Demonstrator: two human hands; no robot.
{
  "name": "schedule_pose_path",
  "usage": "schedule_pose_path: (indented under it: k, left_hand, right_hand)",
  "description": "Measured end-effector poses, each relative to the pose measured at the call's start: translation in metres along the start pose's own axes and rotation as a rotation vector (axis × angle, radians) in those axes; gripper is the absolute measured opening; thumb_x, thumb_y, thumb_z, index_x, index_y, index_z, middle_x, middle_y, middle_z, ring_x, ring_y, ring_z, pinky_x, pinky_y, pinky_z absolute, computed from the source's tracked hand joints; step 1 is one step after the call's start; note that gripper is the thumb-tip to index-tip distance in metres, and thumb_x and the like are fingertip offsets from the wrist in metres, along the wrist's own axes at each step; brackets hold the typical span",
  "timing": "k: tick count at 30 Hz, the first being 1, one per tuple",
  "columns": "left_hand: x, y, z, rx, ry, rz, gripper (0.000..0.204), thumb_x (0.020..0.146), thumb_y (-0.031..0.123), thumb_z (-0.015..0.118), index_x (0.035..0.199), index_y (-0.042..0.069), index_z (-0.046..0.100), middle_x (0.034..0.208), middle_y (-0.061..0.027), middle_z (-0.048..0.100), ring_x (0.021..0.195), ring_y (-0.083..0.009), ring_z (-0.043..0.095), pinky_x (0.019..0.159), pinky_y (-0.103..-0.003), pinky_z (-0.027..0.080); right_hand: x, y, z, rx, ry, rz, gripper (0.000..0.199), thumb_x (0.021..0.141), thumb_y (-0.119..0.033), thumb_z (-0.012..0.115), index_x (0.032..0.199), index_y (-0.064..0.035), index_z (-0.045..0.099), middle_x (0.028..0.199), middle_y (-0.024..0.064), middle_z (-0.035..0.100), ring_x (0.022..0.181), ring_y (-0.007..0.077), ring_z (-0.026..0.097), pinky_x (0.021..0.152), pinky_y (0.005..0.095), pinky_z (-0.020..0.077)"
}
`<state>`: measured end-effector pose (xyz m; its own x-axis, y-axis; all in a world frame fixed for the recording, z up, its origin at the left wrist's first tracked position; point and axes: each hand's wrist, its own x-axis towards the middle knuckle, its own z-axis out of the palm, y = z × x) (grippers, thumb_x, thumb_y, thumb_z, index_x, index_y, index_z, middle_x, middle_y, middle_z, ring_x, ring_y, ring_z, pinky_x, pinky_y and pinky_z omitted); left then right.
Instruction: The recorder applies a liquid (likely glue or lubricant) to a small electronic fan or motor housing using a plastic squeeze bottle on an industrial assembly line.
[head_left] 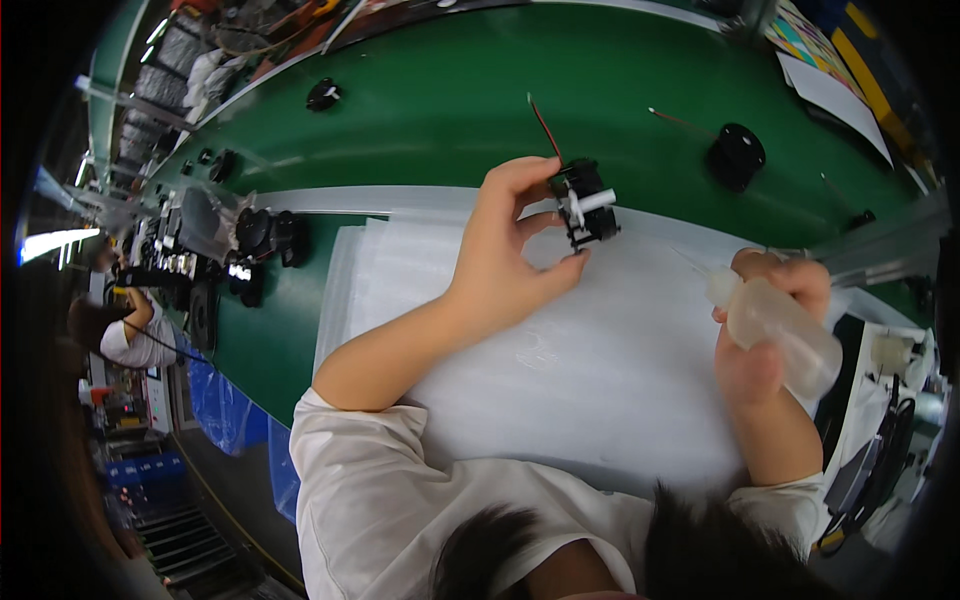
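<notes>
Right now my right hand (765, 325) is closed around a soft translucent squeeze bottle (785, 335), its thin nozzle aimed left over the white foam sheet (600, 380). Further out, my left hand (505, 255) pinches a small black plastic assembly (585, 203) between thumb and fingertips, just above the sheet's far edge. It looks light and stiff but fiddly: a white peg sticks out one side and thin red and black wires (543, 122) trail off its top, so I judge the black frame the safe place to grip, never the wires. Beyond it on the green conveyor belt (440, 100) sits a round black part (737, 155). At the far right corner lie a white paper sheet (835, 95) and a multicoloured chart (805, 35)
</notes>
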<state>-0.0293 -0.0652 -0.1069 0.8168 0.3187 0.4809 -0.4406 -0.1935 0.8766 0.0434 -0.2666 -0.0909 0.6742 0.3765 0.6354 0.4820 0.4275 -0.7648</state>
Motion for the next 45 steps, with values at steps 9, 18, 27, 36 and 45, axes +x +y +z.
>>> schedule_pose_path:
  k: [9,18,27,36,45]
  left_hand:
    - [-0.013,0.003,-0.003,0.318,-0.365,0.762,0.043,0.063,0.011,0.062,0.102,0.007,0.046,0.101,-0.0236,0.044,0.073,-0.0319,0.05,0.064,-0.038,0.048]
    - [-0.017,0.003,0.005,0.389,-0.324,0.923,0.038,0.063,0.014,0.061,0.096,0.013,0.042,0.101,-0.017,0.043,0.082,-0.0355,0.048,0.062,-0.043,0.051]
    - [-0.017,-0.005,0.004,0.443,-0.285,1.045,0.042,0.063,0.012,0.063,0.1,0.011,0.044,0.099,-0.0191,0.043,0.081,-0.0357,0.047,0.061,-0.043,0.049]
    - [-0.024,0.01,-0.008,0.177,-0.222,0.342,0.04,0.066,0.007,0.06,0.103,0.002,0.047,0.1,-0.0222,0.045,0.091,-0.0355,0.048,0.072,-0.042,0.045]
    - [-0.009,0.009,-0.005,0.399,-0.285,0.488,0.087,0.052,0.003,0.078,0.122,0.009,0.027,0.11,-0.0271,0.043,0.098,-0.0316,0.051,0.078,-0.037,0.045]
  right_hand:
    - [0.006,-0.041,0.005,-0.276,-0.409,-0.317,0.05,0.069,-0.042,0.065,0.098,-0.0118,0.037,0.071,0.0066,0.05,0.056,0.0165,0.043,0.057,0.033,0.0268]
    - [0.006,-0.046,0.002,-0.346,-0.481,-0.231,0.05,0.068,-0.036,0.068,0.101,-0.014,0.038,0.075,0.0061,0.05,0.059,0.0178,0.044,0.06,0.0339,0.0285]
    - [-0.001,-0.047,0.002,-0.409,-0.464,-0.253,0.047,0.068,-0.031,0.066,0.102,-0.0149,0.039,0.076,0.0059,0.05,0.059,0.0178,0.043,0.061,0.034,0.0287]
    - [-0.006,-0.035,0.008,-0.413,-0.395,-0.39,0.046,0.066,-0.032,0.065,0.1,-0.0134,0.04,0.075,0.0067,0.049,0.056,0.0183,0.041,0.059,0.0346,0.0278]
    - [-0.008,-0.032,0.006,-0.474,-0.406,-0.447,0.046,0.068,-0.034,0.064,0.1,-0.0152,0.037,0.075,0.0047,0.047,0.058,0.0182,0.045,0.062,0.0365,0.0294]
